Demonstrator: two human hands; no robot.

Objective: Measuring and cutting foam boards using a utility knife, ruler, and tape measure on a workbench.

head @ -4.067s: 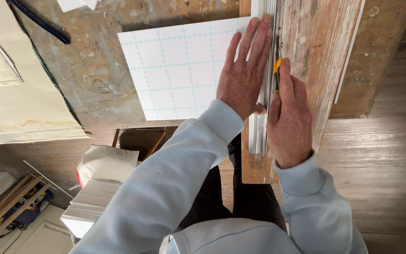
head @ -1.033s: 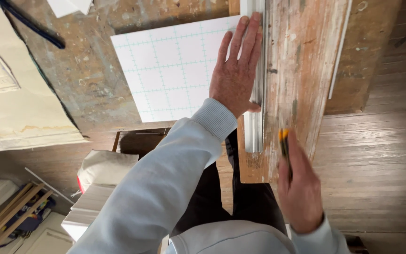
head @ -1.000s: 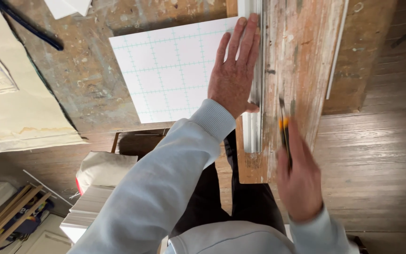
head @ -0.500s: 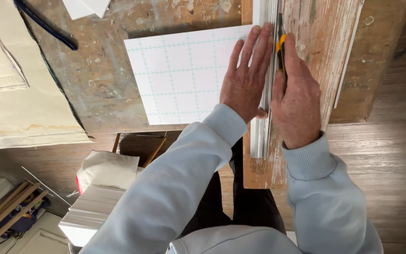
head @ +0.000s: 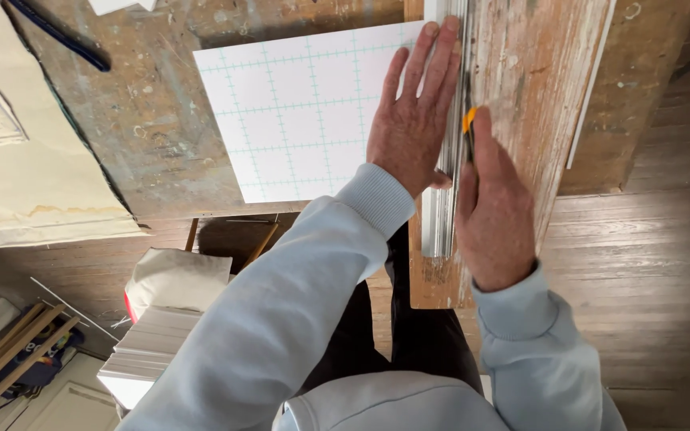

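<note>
- Underfoot lay a dark plank floor, and above it stood a scarred, paint-flecked wooden worktop.
- One worn wooden board, streaked with white paint, lay on the worktop and jutted past its near edge.
- One white sheet with a pale green grid lay flat on the worktop, its right edge tucked under one ribbed metal straightedge.
- Left hand was spread open, palm down, pressing on the sheet and the straightedge.
- Right hand was closed around one knife with an orange tip, held just against the straightedge's right edge.
- One thin white strip lay farther right.
- Cream paper sheets covered the left side.
- Below the worktop sat one stack of white boards and one pale bag.
</note>
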